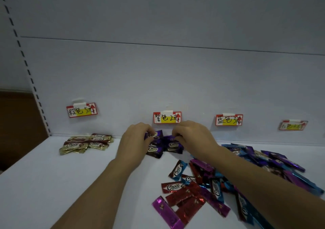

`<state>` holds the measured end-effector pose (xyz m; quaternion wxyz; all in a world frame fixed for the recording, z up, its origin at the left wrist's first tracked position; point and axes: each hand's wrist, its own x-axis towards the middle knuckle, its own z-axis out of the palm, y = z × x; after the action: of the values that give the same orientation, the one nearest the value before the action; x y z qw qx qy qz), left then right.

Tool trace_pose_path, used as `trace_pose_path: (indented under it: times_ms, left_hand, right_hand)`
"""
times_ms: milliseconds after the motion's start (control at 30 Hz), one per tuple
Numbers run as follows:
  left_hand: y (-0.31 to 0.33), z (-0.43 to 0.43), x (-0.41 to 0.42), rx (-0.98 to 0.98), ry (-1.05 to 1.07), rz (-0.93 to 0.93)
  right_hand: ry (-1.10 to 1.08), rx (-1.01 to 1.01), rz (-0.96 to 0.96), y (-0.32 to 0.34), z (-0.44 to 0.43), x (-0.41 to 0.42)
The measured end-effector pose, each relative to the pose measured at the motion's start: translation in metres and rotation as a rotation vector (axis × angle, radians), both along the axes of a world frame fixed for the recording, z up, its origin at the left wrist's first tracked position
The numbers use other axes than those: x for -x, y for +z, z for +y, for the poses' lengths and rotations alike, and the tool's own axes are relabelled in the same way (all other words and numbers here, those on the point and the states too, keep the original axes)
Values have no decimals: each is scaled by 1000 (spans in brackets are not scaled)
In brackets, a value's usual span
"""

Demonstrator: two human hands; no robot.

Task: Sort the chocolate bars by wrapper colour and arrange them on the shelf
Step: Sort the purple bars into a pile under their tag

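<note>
Both hands are at the back of the shelf, right under the purple label, working on the purple pile. The left hand comes in from 7 o'clock and its fingers pinch the top-left bar of that pile. The right hand comes in from 5 o'clock, fingers curled round the bar at the pile's right end. Neither hand is slack: each grasps a purple wrapper. The bars in the pile lie flat with long axes running 9 to 3, roughly parallel to the back wall. The step in hand looks like squaring them up.

The next reach turns on the heap of unsorted bars. It lies at 5 o'clock from the fingers, toward the front right of the shelf and partly beneath the right forearm, so the right hand is plainly the nearer one. The bars in it point all ways (one magenta bar at the near edge runs 10 to 4). Each will likely need a wrist turn to match the 9-to-3 lie.

The brown pile sits well apart at 9 o'clock, under the brown label. Judging by the heap, blues and reds are not yet sorted, and the blue label is at 2 o'clock.
</note>
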<state>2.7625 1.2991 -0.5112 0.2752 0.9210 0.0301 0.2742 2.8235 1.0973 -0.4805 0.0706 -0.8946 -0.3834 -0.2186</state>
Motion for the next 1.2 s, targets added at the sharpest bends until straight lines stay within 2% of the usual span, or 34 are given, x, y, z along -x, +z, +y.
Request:
trace_pose_path:
  times_ms: [100, 400, 567, 633, 733, 867, 1000, 1133, 1200]
  left_hand:
    - [-5, 3, -5, -10, -51, 32]
    - [6, -10, 5, -165, -48, -10]
    - [11, -43, 21, -284, -199, 0]
    - [13, -60, 25, -337, -270, 45]
    - [13, -82, 30, -404, -372, 115]
    - [11, -101, 30, -450, -392, 158]
    - [12, -112, 27, -468, -415, 171]
    - [24, -133, 23, -503, -464, 185]
    - [31, -150, 20, -490, -509, 162]
  right_hand:
    - [-19, 59, 34, -5, 1, 1]
    - [-76, 49, 69, 16, -49, 18]
    - [-161, 70, 79, 25, -110, 25]
    - [-202, 10, 78, 22, -134, 29]
    - [-234, -225, 109, 7, -164, 40]
    - [-218, -307, 147, 2, -181, 44]
    - [-223, -210, 265, 5, -191, 37]
    - [-239, -189, 467, 18, -215, 40]
    - [-195, -96, 564, 23, -225, 41]
